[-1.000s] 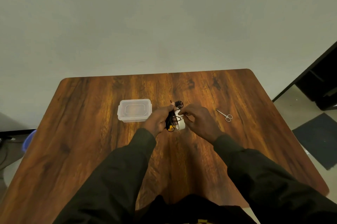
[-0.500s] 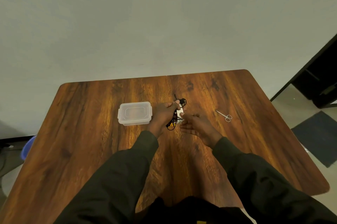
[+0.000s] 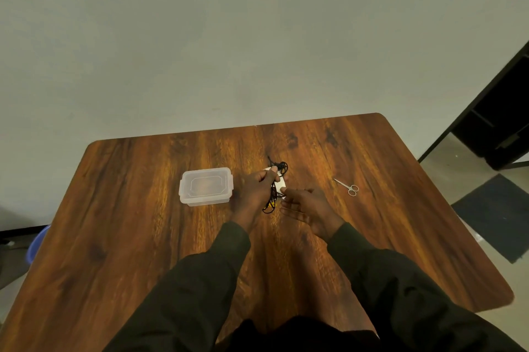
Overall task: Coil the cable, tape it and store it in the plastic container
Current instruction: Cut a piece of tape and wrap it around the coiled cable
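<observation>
My left hand grips a bundle of coiled black cable with a yellow bit near its lower end, held over the middle of the wooden table. A white roll of tape shows just behind the bundle, partly hidden by my fingers. To the right, my right hand has its fingers spread, its fingertips close to the tape and cable; whether they touch I cannot tell. The clear plastic container sits with its lid on, just left of my left hand.
Small metal scissors lie on the table to the right of my hands. A pale wall stands behind the table's far edge. A blue tub sits on the floor at the left; a dark mat lies on the floor at the right.
My right hand has let go of the bundle, opened and drawn back slightly towards me. My left hand has shifted a little forward with the cable.
</observation>
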